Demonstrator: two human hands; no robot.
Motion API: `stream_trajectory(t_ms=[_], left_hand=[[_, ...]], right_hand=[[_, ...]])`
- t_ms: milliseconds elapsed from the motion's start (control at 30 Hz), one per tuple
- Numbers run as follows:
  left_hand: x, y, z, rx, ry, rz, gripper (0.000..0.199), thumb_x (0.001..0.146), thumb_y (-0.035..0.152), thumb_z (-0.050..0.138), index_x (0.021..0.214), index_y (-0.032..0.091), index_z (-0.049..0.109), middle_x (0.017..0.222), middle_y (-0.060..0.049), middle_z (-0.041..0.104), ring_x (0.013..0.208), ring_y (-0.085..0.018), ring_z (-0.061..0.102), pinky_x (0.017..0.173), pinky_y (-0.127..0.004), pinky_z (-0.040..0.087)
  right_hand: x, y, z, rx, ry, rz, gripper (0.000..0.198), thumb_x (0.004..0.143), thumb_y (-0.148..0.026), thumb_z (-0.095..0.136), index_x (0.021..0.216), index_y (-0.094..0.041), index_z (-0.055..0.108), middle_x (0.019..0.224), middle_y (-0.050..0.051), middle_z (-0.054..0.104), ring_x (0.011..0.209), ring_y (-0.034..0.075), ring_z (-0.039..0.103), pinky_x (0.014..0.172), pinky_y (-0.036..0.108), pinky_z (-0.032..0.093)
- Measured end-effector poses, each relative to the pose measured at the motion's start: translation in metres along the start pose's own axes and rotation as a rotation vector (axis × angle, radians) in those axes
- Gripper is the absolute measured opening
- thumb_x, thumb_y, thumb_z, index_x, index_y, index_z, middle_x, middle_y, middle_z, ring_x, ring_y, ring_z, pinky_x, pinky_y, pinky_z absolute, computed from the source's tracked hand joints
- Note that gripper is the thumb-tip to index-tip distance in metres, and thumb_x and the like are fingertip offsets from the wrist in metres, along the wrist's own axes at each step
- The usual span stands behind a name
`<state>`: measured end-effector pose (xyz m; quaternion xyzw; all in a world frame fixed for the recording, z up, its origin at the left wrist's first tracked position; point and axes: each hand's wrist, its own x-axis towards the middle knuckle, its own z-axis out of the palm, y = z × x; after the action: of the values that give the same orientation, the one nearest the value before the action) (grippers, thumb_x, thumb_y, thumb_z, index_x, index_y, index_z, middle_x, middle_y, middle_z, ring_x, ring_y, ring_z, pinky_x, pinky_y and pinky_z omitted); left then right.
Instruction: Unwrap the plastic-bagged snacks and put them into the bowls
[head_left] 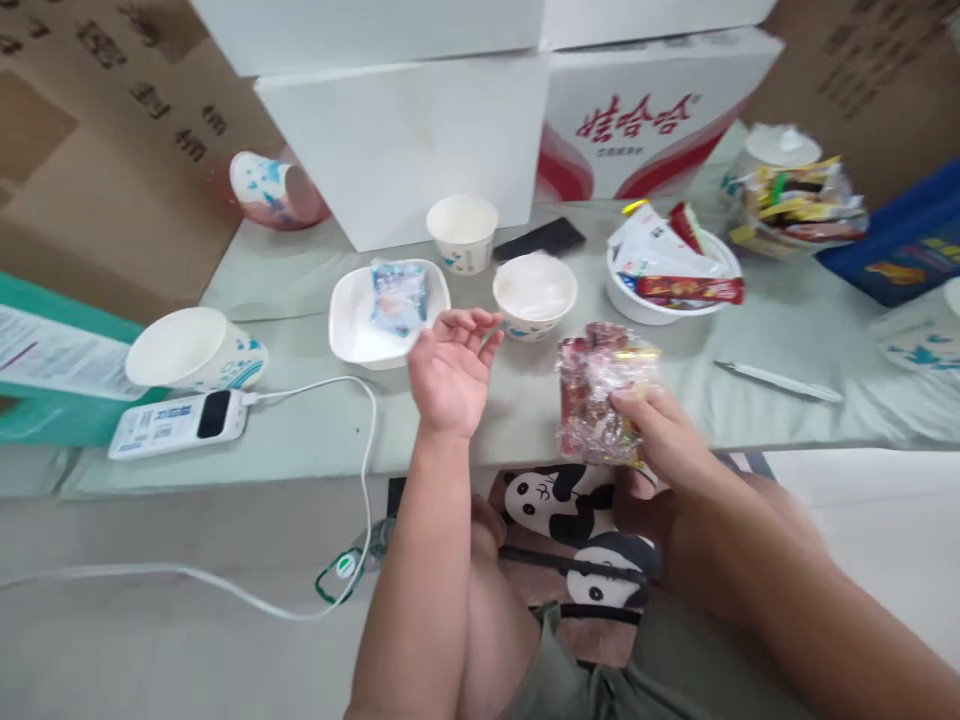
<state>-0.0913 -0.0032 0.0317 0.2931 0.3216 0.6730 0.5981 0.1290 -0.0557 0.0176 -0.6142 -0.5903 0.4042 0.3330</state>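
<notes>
My right hand (pixel 664 425) grips a clear plastic bag of red and gold wrapped snacks (pixel 604 395), held up over the front edge of the covered table (pixel 300 440). Palm up and fingers apart, my left hand (pixel 456 375) holds nothing. It is between a white square bowl (pixel 352 325) with a blue-patterned packet (pixel 399 297) inside and a paper bowl (pixel 535 295) with something whitish in it. Behind these stands another paper bowl (pixel 463 225), beside a dark flat object (pixel 540 240).
A round white bowl (pixel 664 312) holds several packets; a pen (pixel 780 380) lies nearby. At left are a paper bucket (pixel 187 340) and a white power bank (pixel 180 425), whose cable (pixel 367 450) hangs over the edge. White cartons (pixel 420 140) rise behind. A snack-filled container (pixel 806 205) stands right.
</notes>
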Motion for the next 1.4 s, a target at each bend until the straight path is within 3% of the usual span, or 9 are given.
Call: stream_trajectory(t_ms=[67,167,300,467,667,800,1000,1100,1400], left_hand=[[-0.008,-0.034,0.024,0.054,-0.105,-0.129,0.039,0.078,0.052,0.072,0.103,0.025,0.061,0.109,-0.003,0.068,0.106,-0.022,0.067,0.095,-0.035,0.055],[-0.021,-0.076,0.052,0.229,-0.22,-0.234,0.054,0.079,0.043,0.076,0.127,0.03,0.056,0.119,-0.002,0.066,0.109,-0.02,0.065,0.103,-0.037,0.051],[-0.026,-0.111,0.067,0.429,-0.185,-0.204,0.053,0.082,0.046,0.075,0.127,0.029,0.054,0.124,-0.004,0.065,0.109,-0.02,0.065,0.102,-0.038,0.052],[-0.015,-0.133,0.065,0.648,-0.09,-0.108,0.065,0.084,0.051,0.072,0.138,0.031,0.042,0.121,-0.005,0.066,0.101,-0.018,0.067,0.092,-0.034,0.054],[-0.014,-0.138,0.068,1.051,-0.083,0.087,0.035,0.087,0.045,0.066,0.114,0.023,0.061,0.119,-0.008,0.069,0.111,-0.022,0.064,0.101,-0.037,0.049],[-0.019,-0.141,0.066,1.159,-0.033,0.14,0.029,0.086,0.039,0.064,0.109,0.021,0.065,0.108,-0.008,0.071,0.101,-0.023,0.067,0.095,-0.036,0.051],[-0.021,-0.14,0.068,1.138,0.021,0.141,0.028,0.081,0.036,0.063,0.103,0.019,0.065,0.102,-0.007,0.071,0.094,-0.022,0.066,0.09,-0.035,0.051],[-0.021,-0.139,0.07,1.131,0.007,0.128,0.029,0.08,0.037,0.063,0.103,0.019,0.065,0.102,-0.007,0.071,0.093,-0.021,0.066,0.089,-0.035,0.051],[-0.024,-0.135,0.068,1.139,0.018,0.163,0.03,0.081,0.039,0.064,0.101,0.018,0.068,0.1,-0.009,0.073,0.091,-0.023,0.069,0.085,-0.034,0.054]], right_hand=[[0.008,-0.004,-0.011,0.248,-0.053,-0.042,0.039,0.087,-0.054,0.057,0.11,-0.024,0.067,0.103,0.007,0.074,0.096,0.03,0.069,0.081,0.044,0.058],[0.017,0.001,-0.027,0.317,-0.121,-0.108,0.039,0.085,-0.054,0.061,0.107,-0.022,0.066,0.103,0.006,0.073,0.096,0.027,0.067,0.085,0.043,0.056],[0.019,0.03,-0.058,0.241,0.049,-0.104,0.043,0.082,-0.046,0.063,0.116,-0.021,0.06,0.111,0.01,0.066,0.094,0.024,0.065,0.082,0.041,0.056],[0.003,0.059,-0.109,0.099,0.192,-0.082,0.028,0.084,-0.034,0.057,0.109,-0.023,0.061,0.107,0.01,0.064,0.089,0.023,0.065,0.076,0.039,0.055],[-0.009,0.08,-0.154,0.147,0.28,-0.151,0.026,0.087,-0.033,0.055,0.111,-0.024,0.062,0.103,0.008,0.065,0.094,0.023,0.063,0.085,0.043,0.054],[0.003,0.097,-0.177,0.29,0.309,-0.026,0.026,0.086,-0.037,0.059,0.109,-0.026,0.062,0.108,0.009,0.066,0.103,0.026,0.064,0.095,0.049,0.051],[0.077,0.073,-0.215,0.82,0.346,0.303,0.044,0.077,-0.019,0.067,0.117,-0.028,0.053,0.1,0.002,0.065,0.097,0.018,0.068,0.094,0.035,0.053],[0.128,0.059,-0.229,1.128,0.347,0.497,0.027,0.084,-0.019,0.056,0.111,-0.022,0.053,0.088,0.006,0.065,0.086,0.018,0.068,0.078,0.03,0.057],[0.231,0.078,-0.243,1.17,0.497,0.397,0.03,0.08,-0.033,0.058,0.109,-0.027,0.056,0.086,0.003,0.066,0.085,0.02,0.067,0.077,0.035,0.056]])
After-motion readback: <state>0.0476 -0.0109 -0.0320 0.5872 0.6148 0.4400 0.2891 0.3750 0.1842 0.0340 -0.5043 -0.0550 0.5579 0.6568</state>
